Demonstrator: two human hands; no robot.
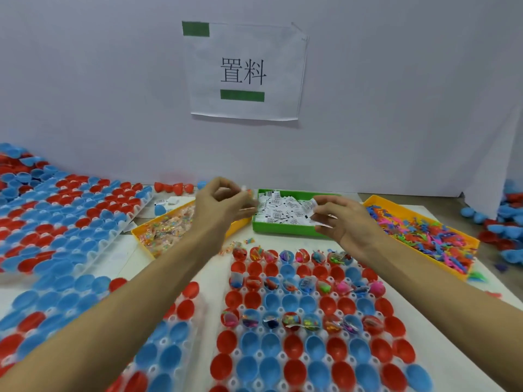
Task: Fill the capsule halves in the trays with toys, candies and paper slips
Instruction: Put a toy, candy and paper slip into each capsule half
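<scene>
Head view, taking the green bin (283, 228) as landmark. Nearest the camera, well in front of the bin: a white tray (283, 333) of red and blue capsule halves (294, 348), open side up. Three of its rows hold small colourful toys and wrapped bits; the rows between and nearer are bare cups. More trays of red and blue halves (70, 219) lie to the left of the bin, near and far.

Both forearms reach forward over the trays. Left hand (223, 202) hovers just left of the bin, above a yellow bin of wrapped candies (167, 230), fingers curled with thumb and fingertips pinched on something small and pale; blurred, so what it is cannot be told. Right hand (343, 219) sits at the bin's front right corner, fingers bent, pinching white paper slips (314, 210) at the bin's edge.

Inside the green bin: a heap of white printed slips. Right of it, a yellow bin of mixed plastic toys (424, 233). Beyond it, loose red halves (172, 188) against a white wall, and a taped paper sign (243, 72) higher up.
</scene>
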